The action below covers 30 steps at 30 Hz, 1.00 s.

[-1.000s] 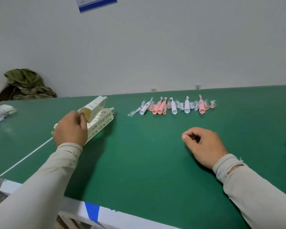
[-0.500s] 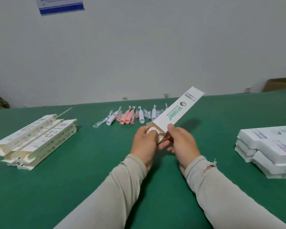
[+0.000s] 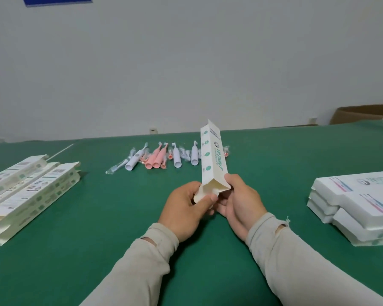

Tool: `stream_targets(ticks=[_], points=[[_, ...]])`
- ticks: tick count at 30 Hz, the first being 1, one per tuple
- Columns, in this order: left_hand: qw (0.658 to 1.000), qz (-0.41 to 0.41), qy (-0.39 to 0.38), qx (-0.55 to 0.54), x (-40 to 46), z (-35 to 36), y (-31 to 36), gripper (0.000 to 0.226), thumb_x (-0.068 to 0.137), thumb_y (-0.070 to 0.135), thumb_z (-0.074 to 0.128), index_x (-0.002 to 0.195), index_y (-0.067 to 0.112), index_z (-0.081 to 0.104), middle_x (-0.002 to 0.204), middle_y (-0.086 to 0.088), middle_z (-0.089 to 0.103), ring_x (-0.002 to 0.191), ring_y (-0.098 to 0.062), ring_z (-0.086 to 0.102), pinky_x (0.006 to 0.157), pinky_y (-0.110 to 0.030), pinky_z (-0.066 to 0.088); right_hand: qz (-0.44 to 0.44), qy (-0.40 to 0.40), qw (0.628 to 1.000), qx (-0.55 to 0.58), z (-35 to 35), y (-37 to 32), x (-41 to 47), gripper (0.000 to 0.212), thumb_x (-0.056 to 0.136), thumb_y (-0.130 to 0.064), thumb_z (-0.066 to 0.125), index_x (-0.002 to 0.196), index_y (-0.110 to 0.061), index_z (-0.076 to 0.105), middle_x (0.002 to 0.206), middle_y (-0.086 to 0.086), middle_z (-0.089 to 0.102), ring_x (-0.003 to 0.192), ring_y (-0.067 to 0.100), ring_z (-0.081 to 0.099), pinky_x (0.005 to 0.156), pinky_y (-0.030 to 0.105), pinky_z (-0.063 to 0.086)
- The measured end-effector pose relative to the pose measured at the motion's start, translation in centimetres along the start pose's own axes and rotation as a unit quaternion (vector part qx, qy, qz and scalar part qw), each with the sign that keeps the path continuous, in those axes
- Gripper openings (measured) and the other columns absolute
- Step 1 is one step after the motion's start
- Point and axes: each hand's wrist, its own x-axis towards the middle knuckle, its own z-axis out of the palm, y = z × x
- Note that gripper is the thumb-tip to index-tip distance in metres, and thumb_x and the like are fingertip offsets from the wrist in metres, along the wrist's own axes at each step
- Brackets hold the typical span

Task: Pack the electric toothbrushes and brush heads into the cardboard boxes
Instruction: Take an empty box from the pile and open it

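A long white cardboard box (image 3: 213, 157) with green print stands nearly upright above the green table, its open near end facing me. My left hand (image 3: 186, 208) pinches the flap at that open end with thumb and fingers. My right hand (image 3: 241, 202) grips the box's right side at the same end. Behind the box lies a row of pink toothbrushes (image 3: 156, 159) and white toothbrushes (image 3: 177, 157), with wrapped brush heads (image 3: 117, 168) among them. Part of the row is hidden by the box.
A stack of flat white boxes (image 3: 29, 191) lies at the left of the green table (image 3: 97, 239). Another pile of white boxes (image 3: 358, 206) sits at the right edge. A brown carton (image 3: 360, 113) stands far right by the wall.
My left hand took a box from the left stack and brought it to the middle, where my right hand joined it. Since then the box has swung from tilted right to nearly upright.
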Motion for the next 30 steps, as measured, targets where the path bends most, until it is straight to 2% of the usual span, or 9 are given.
stream_targets(ticks=[3,5,8,11,14,17,20,26,30], points=[[1.000,-0.014,-0.018,-0.021,-0.5,-0.5,0.1,0.031,0.082,0.050,0.070,0.075,0.020,0.068,0.069,0.000,0.067,0.064,-0.011,0.056,0.063,-0.025,0.049,0.009,-0.008,1.000,0.022,0.1,-0.1,0.2,0.029,0.102,-0.020,0.047,0.115,-0.001,0.063,0.101,0.016,0.076,0.074,0.023,0.074,0.053,0.029,0.056],[0.990,-0.049,0.057,-0.115,-0.4,-0.7,0.4,0.044,0.078,0.063,0.064,0.068,0.020,0.064,0.061,0.002,0.059,0.056,-0.011,0.051,0.053,-0.021,0.044,0.023,-0.015,0.999,0.017,0.0,-0.2,0.3,0.030,0.101,-0.021,0.048,0.116,-0.001,0.064,0.098,0.015,0.075,0.064,0.021,0.069,0.048,0.028,0.053],[0.961,-0.089,0.177,-0.191,0.1,-0.9,0.6,0.060,0.075,0.068,0.069,0.092,0.011,0.062,0.083,-0.001,0.066,0.071,-0.014,0.061,0.058,-0.025,0.051,0.037,-0.036,0.998,-0.020,-0.3,-0.3,0.4,0.031,0.100,-0.023,0.053,0.114,0.001,0.065,0.091,0.015,0.073,0.057,0.017,0.062,0.045,0.027,0.047],[0.920,-0.136,0.078,-0.359,0.2,-0.4,0.7,0.073,0.075,0.062,0.064,0.125,0.010,0.060,0.117,-0.011,0.071,0.108,-0.025,0.069,0.083,-0.039,0.058,0.042,-0.083,0.991,-0.095,-0.5,-0.1,0.0,0.029,0.098,-0.025,0.056,0.100,-0.003,0.074,0.090,0.011,0.075,0.065,0.016,0.066,0.054,0.028,0.048],[0.859,-0.166,0.068,-0.480,0.2,0.1,1.0,0.065,0.069,0.053,0.076,0.116,0.012,0.060,0.100,-0.013,0.072,0.090,-0.026,0.071,0.076,-0.042,0.060,0.055,-0.126,0.978,-0.155,-0.1,0.3,-0.9,0.028,0.098,-0.030,0.060,0.092,-0.013,0.081,0.088,0.005,0.074,0.069,0.014,0.066,0.060,0.026,0.053],[0.852,-0.143,0.172,-0.473,0.9,0.0,0.9,0.070,0.061,0.055,0.079,0.112,0.011,0.057,0.084,-0.009,0.066,0.075,-0.022,0.070,0.066,-0.037,0.058,-0.005,-0.087,0.966,-0.242,0.6,0.8,-1.5,0.040,0.089,-0.052,0.065,0.090,-0.013,0.073,0.080,0.000,0.071,0.069,0.012,0.063,0.067,0.031,0.054],[0.838,-0.139,0.242,-0.469,1.5,-0.6,0.6,0.082,0.058,0.056,0.076,0.124,0.014,0.051,0.099,-0.014,0.066,0.084,-0.022,0.075,0.069,-0.036,0.059,-0.093,-0.061,0.940,-0.324,1.0,1.3,-2.2,0.048,0.072,-0.061,0.069,0.096,-0.020,0.065,0.084,-0.012,0.068,0.068,-0.001,0.059,0.068,0.021,0.051],[0.826,-0.151,0.232,-0.491,1.6,-0.7,0.1,0.065,0.060,0.056,0.076,0.111,0.022,0.052,0.116,-0.022,0.063,0.087,-0.023,0.076,0.082,-0.045,0.060,-0.184,-0.043,0.921,-0.341,0.8,1.9,-2.1,0.018,0.080,-0.028,0.082,0.089,-0.023,0.068,0.073,-0.018,0.067,0.066,-0.002,0.056,0.068,0.014,0.049],[0.827,-0.169,0.209,-0.494,1.5,-0.5,0.3,0.095,0.059,0.057,0.074,0.135,0.008,0.045,0.120,-0.023,0.061,0.090,-0.023,0.075,0.097,-0.052,0.053,-0.185,-0.057,0.928,-0.318,0.7,1.8,-1.9,0.014,0.081,-0.018,0.081,0.089,-0.019,0.069,0.076,-0.009,0.068,0.066,-0.001,0.056,0.069,0.016,0.050]])
